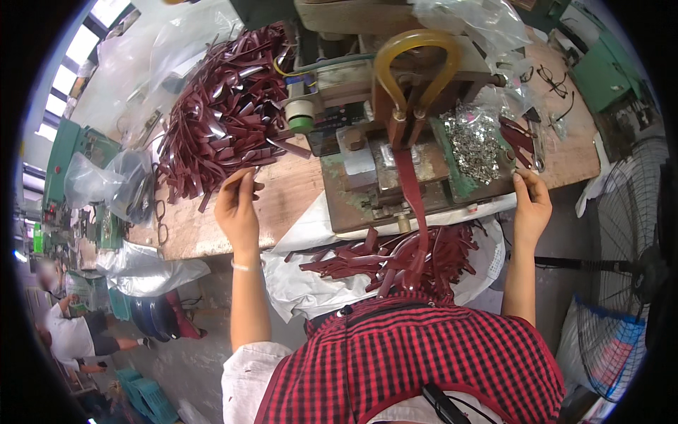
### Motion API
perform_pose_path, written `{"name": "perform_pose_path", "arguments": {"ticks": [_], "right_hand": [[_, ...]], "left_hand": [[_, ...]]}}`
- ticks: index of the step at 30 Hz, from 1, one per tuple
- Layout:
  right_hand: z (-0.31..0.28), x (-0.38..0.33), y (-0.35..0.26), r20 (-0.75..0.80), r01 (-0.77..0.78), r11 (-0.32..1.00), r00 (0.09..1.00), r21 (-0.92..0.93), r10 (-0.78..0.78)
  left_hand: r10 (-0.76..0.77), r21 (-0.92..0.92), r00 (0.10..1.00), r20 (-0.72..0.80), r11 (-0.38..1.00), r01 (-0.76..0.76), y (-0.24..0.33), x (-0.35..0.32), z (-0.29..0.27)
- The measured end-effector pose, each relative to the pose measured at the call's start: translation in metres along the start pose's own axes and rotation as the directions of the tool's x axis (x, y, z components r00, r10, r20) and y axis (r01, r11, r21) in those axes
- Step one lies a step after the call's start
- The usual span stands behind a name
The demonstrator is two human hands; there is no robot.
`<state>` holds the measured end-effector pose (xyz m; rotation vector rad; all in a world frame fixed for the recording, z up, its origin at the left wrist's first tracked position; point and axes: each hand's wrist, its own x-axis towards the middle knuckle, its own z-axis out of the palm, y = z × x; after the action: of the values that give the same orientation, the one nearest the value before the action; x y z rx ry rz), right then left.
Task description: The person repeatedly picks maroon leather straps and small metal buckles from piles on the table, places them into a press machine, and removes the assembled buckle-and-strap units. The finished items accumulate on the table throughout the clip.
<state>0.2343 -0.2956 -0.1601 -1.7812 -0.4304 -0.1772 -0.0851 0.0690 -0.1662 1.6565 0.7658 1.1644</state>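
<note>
My left hand is raised over the table with its fingers loosely bent and apart, and I see nothing in it. It is beside a large heap of dark red strips. My right hand is at the right end of a green bench press, thumb and forefinger pinched together; what they hold, if anything, is too small to make out. Close to it lies a pile of small shiny metal pieces. One dark red strip runs from under the press head down toward my lap. Neither hand touches it.
More dark red strips lie on a white sheet at my lap. A yellow tube arches over the press. Eyeglasses rest at the far right. A black fan stands at right; another person is at far left.
</note>
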Motion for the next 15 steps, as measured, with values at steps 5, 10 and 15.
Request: {"name": "perform_pose_path", "arguments": {"ticks": [5, 10, 15], "right_hand": [[0.044, -0.008, -0.1, 0.312, 0.07, 0.961, 0.937, 0.267, -0.155], [0.126, -0.004, -0.126, 0.386, -0.01, 0.897, 0.905, 0.442, -0.18], [0.124, -0.013, -0.131, 0.377, -0.102, 0.866, 0.92, 0.489, -0.105]], "left_hand": [[0.178, -0.097, 0.979, 0.1, 0.981, -0.168, 0.065, 0.002, 0.039], [0.045, -0.121, 0.992, 0.121, 0.992, -0.03, 0.025, -0.002, 0.057], [0.039, -0.103, 0.997, 0.071, 0.994, -0.032, 0.032, -0.014, 0.056]]}}
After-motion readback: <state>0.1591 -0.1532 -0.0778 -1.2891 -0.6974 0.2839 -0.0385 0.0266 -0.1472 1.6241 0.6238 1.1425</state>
